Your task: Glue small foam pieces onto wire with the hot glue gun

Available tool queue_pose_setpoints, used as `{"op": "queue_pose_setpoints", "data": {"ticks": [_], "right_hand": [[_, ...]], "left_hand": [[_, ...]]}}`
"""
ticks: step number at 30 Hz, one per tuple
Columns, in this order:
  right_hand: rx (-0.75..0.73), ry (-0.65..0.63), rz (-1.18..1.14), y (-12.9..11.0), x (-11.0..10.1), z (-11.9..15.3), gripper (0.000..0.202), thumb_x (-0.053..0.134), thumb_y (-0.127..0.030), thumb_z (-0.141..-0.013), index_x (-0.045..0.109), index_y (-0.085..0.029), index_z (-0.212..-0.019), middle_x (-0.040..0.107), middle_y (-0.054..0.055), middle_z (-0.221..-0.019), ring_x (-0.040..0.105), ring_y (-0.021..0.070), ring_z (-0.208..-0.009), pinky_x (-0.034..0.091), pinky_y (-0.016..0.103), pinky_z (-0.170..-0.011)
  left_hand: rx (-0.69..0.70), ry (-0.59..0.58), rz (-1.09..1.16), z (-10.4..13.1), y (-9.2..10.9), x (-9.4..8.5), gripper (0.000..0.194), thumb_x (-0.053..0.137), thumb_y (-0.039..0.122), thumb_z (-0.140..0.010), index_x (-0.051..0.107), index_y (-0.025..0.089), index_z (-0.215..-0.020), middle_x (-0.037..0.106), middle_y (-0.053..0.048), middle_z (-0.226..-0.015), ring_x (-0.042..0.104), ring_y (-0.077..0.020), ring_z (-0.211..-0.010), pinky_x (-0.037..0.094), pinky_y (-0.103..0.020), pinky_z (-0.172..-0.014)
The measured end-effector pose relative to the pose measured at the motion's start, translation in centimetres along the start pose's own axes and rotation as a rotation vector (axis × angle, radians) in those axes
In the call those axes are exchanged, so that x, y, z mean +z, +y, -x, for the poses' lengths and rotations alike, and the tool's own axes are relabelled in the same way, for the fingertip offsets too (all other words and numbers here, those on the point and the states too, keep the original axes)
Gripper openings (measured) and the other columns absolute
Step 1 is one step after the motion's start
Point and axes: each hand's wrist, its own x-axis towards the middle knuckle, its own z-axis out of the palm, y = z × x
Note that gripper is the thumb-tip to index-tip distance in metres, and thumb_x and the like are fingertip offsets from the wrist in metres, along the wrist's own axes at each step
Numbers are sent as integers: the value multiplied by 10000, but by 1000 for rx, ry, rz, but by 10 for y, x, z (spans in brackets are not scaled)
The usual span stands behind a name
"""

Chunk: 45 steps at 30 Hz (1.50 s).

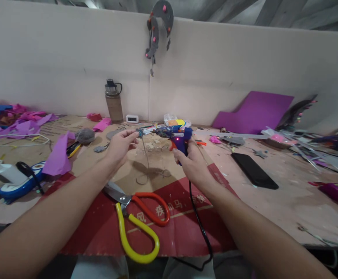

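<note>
My right hand (190, 155) is wrapped round the handle of a blue glue gun (180, 135), whose small red light is lit and whose nozzle points left. A long pale glue stick (233, 135) sticks out of its back. My left hand (124, 144) pinches a small dark teal piece (140, 133) close to the nozzle; whether they touch I cannot tell. From that piece a thin grey cord (146, 153) hangs down and curls over the cardboard. Scissors (125, 199) with one red and one yellow handle lie open below my hands.
A black phone (254, 170) lies at the right, and a bottle (114, 102) stands by the back wall. Grey yarn (84, 135), purple felt (59, 154) and a blue power strip (20, 187) are at the left. The gun's black cable (199, 223) hangs over the front edge.
</note>
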Motion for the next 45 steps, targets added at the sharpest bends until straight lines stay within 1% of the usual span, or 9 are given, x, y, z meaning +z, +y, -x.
{"op": "queue_pose_setpoints", "data": {"ticks": [4, 12, 17, 21, 24, 27, 32, 36, 45], "right_hand": [[294, -22, -69, 3, -6, -10, 151, 551, -300, -795, 457, -215, -876, 542, -46, -585, 509, 127, -519, 418, 260, -527], [424, -183, 298, 34, -11, -23, 146, 596, -288, -774, 522, -212, -673, 588, 32, -516, 552, 194, -452, 406, 307, -491], [64, 16, 712, 26, -12, -21, 246, 569, -335, -796, 467, -217, -606, 608, 106, -727, 597, 243, -770, 461, 399, -761], [-133, 85, 298, -9, 20, -22, 189, 539, -363, -813, 472, -199, -878, 589, 96, -956, 562, 214, -918, 453, 416, -878], [23, -55, -179, -27, 55, -29, 368, 620, -327, -736, 381, -217, -994, 583, 68, -1014, 601, 164, -906, 488, 354, -839], [144, -81, -402, -32, 79, -35, 435, 610, -305, -728, 316, -237, -1041, 550, -40, -824, 568, 111, -660, 490, 282, -665], [-84, 75, -72, -33, 76, -31, 241, 577, -253, -797, 464, -208, -1005, 454, -74, -670, 466, 108, -603, 384, 247, -600], [-260, 142, 117, -35, 65, -27, 36, 558, -235, -847, 564, -202, -857, 527, -13, -735, 479, 129, -683, 384, 273, -663], [-278, 176, 238, -29, 60, -30, 118, 554, -255, -891, 572, -186, -796, 605, 34, -807, 524, 155, -767, 400, 302, -742]], "left_hand": [[89, 20, 27, -5, 1, -2, 222, 778, 279, -639, 645, 146, -756, 581, 11, -672, 494, -66, -550, 369, -198, -504], [161, -53, -66, 8, 15, 5, 177, 716, 277, -696, 611, 150, -759, 582, 8, -665, 527, -82, -575, 420, -218, -552], [212, -71, -105, 10, 15, 4, 228, 703, 286, -716, 629, 149, -883, 629, -5, -723, 570, -98, -593, 467, -233, -569], [253, -92, -199, 15, 20, 5, 208, 680, 309, -741, 660, 148, -872, 652, -18, -709, 570, -103, -585, 453, -226, -551], [298, -67, -281, 19, 25, 6, 185, 677, 299, -735, 669, 154, -849, 655, -17, -703, 557, -102, -571, 427, -222, -536], [345, -30, -337, 20, 28, 5, 145, 670, 277, -727, 668, 155, -806, 655, -17, -719, 563, -108, -598, 441, -230, -576], [355, -29, -390, 20, 28, 3, 140, 656, 281, -739, 676, 157, -800, 653, -14, -694, 557, -110, -585, 428, -231, -566], [303, -65, -347, 21, 23, 6, 145, 663, 290, -736, 670, 159, -797, 638, -9, -650, 520, -98, -534, 394, -224, -512], [254, -110, -332, 24, 20, 13, 127, 646, 283, -750, 640, 156, -754, 595, -2, -558, 482, -89, -458, 365, -229, -456]]}}
